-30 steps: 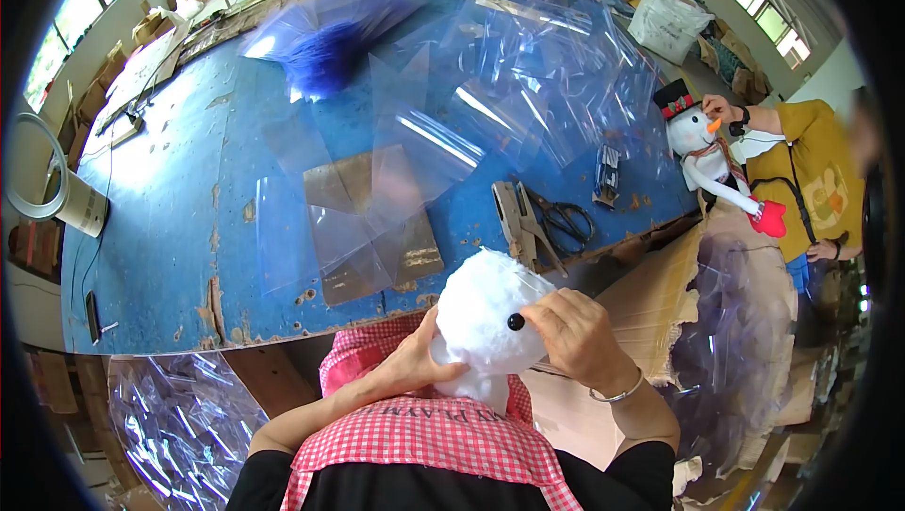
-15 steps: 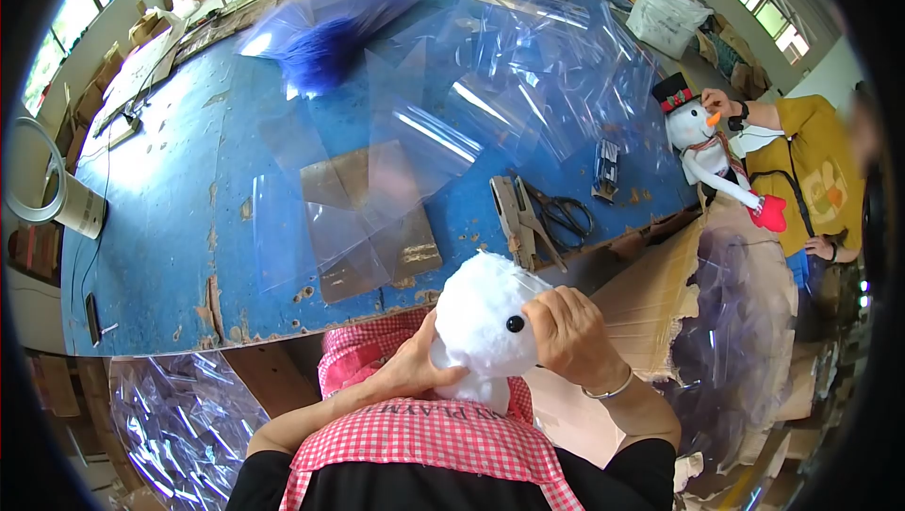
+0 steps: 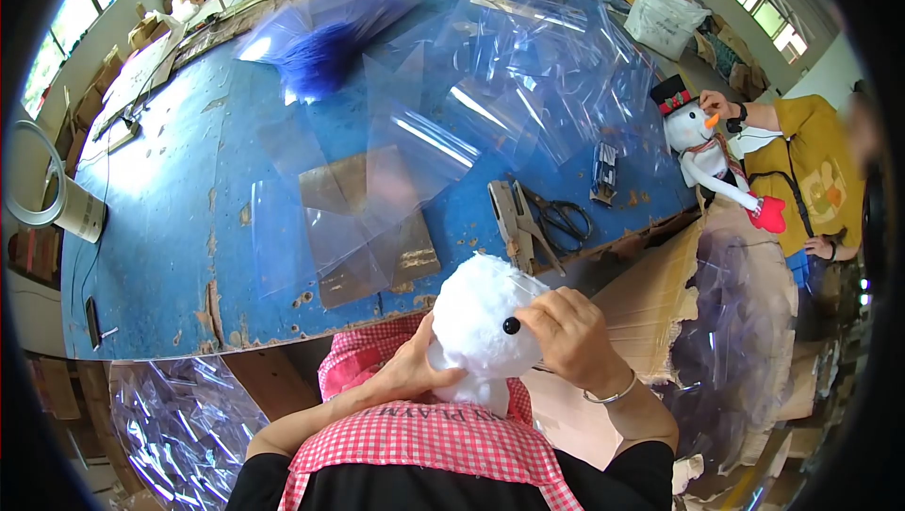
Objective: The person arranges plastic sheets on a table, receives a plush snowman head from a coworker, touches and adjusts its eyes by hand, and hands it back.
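A white, fluffy plush snowman head point(image 3: 483, 308) is held in front of my chest, just off the table edge. One round black eye point(image 3: 511, 325) shows on its right side. My left hand point(image 3: 415, 368) wraps round its lower left, thumb across the base. My right hand point(image 3: 566, 330) is against the right side beside the eye, fingers curled in a pinch. Whatever is between those fingertips is hidden. A bracelet circles the right wrist.
The blue table point(image 3: 160, 228) bears clear plastic sheets point(image 3: 556, 77), a brown board point(image 3: 405, 247), a stapler-like tool point(image 3: 512, 219) and scissors point(image 3: 566, 219). At right a person in a yellow shirt point(image 3: 811, 162) handles a finished snowman point(image 3: 693, 129). Plastic-filled boxes point(image 3: 189, 426) stand below.
The plush head has shifted very slightly, and my right fingers have edged a little toward the black eye. My left hand keeps its hold.
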The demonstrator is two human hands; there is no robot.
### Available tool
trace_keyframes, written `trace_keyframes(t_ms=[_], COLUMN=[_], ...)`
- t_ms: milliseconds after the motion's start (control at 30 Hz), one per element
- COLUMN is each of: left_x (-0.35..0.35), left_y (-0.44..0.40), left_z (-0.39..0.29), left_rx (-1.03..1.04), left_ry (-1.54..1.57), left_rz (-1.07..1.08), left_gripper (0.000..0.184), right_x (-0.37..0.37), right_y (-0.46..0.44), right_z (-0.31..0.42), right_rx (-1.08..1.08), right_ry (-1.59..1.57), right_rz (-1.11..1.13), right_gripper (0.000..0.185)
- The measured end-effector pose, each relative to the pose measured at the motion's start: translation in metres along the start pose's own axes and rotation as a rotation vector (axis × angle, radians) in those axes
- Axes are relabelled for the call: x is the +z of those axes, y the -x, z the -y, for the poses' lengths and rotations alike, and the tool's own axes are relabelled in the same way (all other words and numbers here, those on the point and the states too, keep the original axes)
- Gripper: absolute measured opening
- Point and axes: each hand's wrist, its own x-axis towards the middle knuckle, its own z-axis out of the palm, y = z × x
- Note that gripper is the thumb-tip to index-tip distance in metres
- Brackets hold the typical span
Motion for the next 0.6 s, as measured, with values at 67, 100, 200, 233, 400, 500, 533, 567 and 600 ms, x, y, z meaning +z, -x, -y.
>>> trace_keyframes(t_ms=[67, 100, 200, 233, 400, 500, 533, 567, 600], left_x=[0.001, 0.002, 0.002, 0.001, -0.004, -0.010, -0.010, -0.010, -0.010], left_y=[0.000, 0.000, -0.001, 0.000, -0.004, -0.006, -0.007, -0.009, -0.010], left_z=[0.001, 0.001, 0.000, -0.001, 0.007, 0.004, 0.006, 0.007, 0.008], left_rx=[0.013, 0.000, -0.022, -0.024, 0.040, 0.043, 0.055, 0.067, 0.075], left_ry=[0.040, 0.042, 0.039, 0.034, 0.089, 0.103, 0.136, 0.167, 0.173], left_rz=[0.004, 0.006, 0.006, 0.002, -0.053, -0.090, -0.097, -0.101, -0.101], left_gripper=[0.097, 0.097, 0.097, 0.097, 0.096, 0.095, 0.094, 0.094, 0.094], right_x=[0.000, 0.002, 0.007, 0.009, -0.004, -0.008, -0.003, 0.004, 0.013], right_y=[0.000, 0.000, 0.003, 0.004, 0.017, 0.041, 0.052, 0.060, 0.059], right_z=[0.002, 0.003, 0.000, -0.001, -0.002, -0.004, -0.004, -0.007, -0.008], right_rx=[-0.001, 0.011, 0.097, 0.134, 0.426, 0.568, 0.661, 0.755, 0.761], right_ry=[0.065, 0.106, 0.116, 0.097, -0.325, -0.251, -0.343, -0.434, -0.421], right_rz=[0.033, 0.046, -0.101, -0.178, -0.497, -0.367, -0.344, -0.321, -0.376], right_gripper=[0.022, 0.023, 0.020, 0.018, 0.003, 0.011, 0.010, 0.010, 0.010])
